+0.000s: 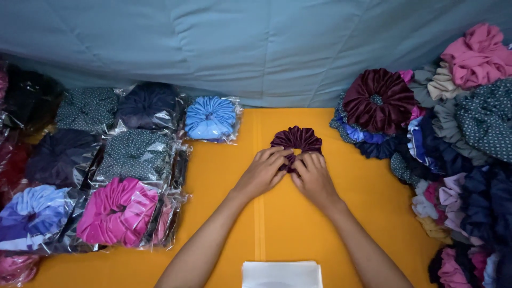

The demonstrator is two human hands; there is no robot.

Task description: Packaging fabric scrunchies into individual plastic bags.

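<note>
1. Both hands sit at centre frame on one dark maroon scrunchie point(296, 141), which lies flat on the orange table cover point(224, 176).
2. Left hand point(263, 170): fingers curled onto the scrunchie's lower left edge, pinching the fabric. Right hand point(313, 175): same on the lower right edge, fingers closed on it. Fingertips of both meet near its centre hole.
3. Progress, judged from the layout: this scrunchie is loose and not bagged. A large share is done: the bagged stack fills the left of the frame. The unbagged heap point(453, 138) at the right is still big, so plenty is left.
4. Packages, left side: clear glossy plastic bags, roughly square, one scrunchie each, overlapping in rows.
   - light blue bagged one point(211, 118), upper centre-left, nearest the hands
   - navy one point(147, 104) and dark dotted ones point(136, 154) above and left
   - pink one point(117, 211), lower left
   - lilac-blue one point(32, 213), far lower left
5. No readable labels or signs on any bag.
6. Bottom centre: flat stack of clear or white sheets point(281, 274), likely empty bags; cannot tell for sure.
7. Backdrop: grey-blue cloth point(256, 48) across the top.
</note>
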